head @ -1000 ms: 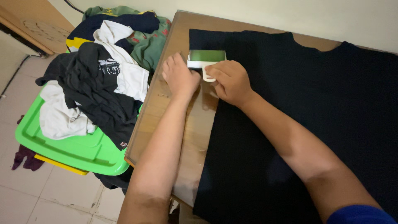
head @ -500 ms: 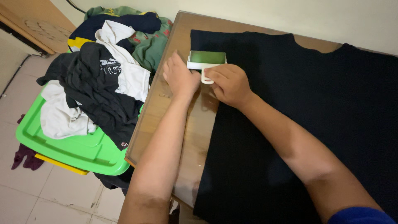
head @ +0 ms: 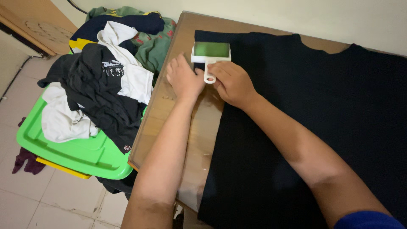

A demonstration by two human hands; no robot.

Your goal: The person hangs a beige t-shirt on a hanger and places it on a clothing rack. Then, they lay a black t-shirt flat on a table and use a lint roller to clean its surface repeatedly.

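Lint-rolling step in hand, by the look of it: right hand (head: 231, 85) has its fingers closed round the white handle of the lint roller (head: 210, 54), whose green drum sits on the near-left corner of the dark garment (head: 305, 110) spread flat over the wooden worktop (head: 167, 114). Left hand (head: 183, 78) lies palm-down, fingers loosely together and holding nothing, at the cloth's edge just beside the roller. Further passes likely call for the cloth kept taut; clothes pile (head: 101, 80) on green lid (head: 80, 154) lies left.

Both forearms are reaching forward; the left hand (head: 183, 78) is lying flat, the right hand (head: 232, 82) is curling in a grip.
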